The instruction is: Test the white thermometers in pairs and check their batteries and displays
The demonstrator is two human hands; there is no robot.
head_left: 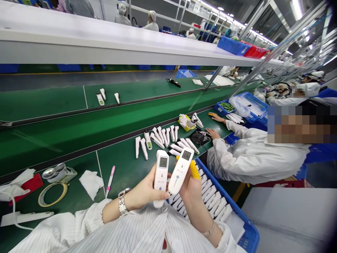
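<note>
In my left hand (143, 188) is a white infrared thermometer (159, 188), held upright with its small screen facing me. The fingers wrap behind it and the thumb lies across its lower front. My right hand (191, 189) grips a second white thermometer (179, 175), tilted to the right, its screen also lit with dark characters. Yellow finger covers (195, 170) show on that hand. The lower ends of the two thermometers are close together above my lap. Just beyond them, several more white thermometers (164, 135) lie in a row on the green bench (121, 165).
A blue crate (249, 228) packed with white thermometers sits at my right. On the left lie a tape roll (52, 194), a white cloth (91, 183) and a pink-and-white pen-like tool (111, 180). A co-worker (252, 151) in white sits at right. A green conveyor belt (79, 131) runs behind.
</note>
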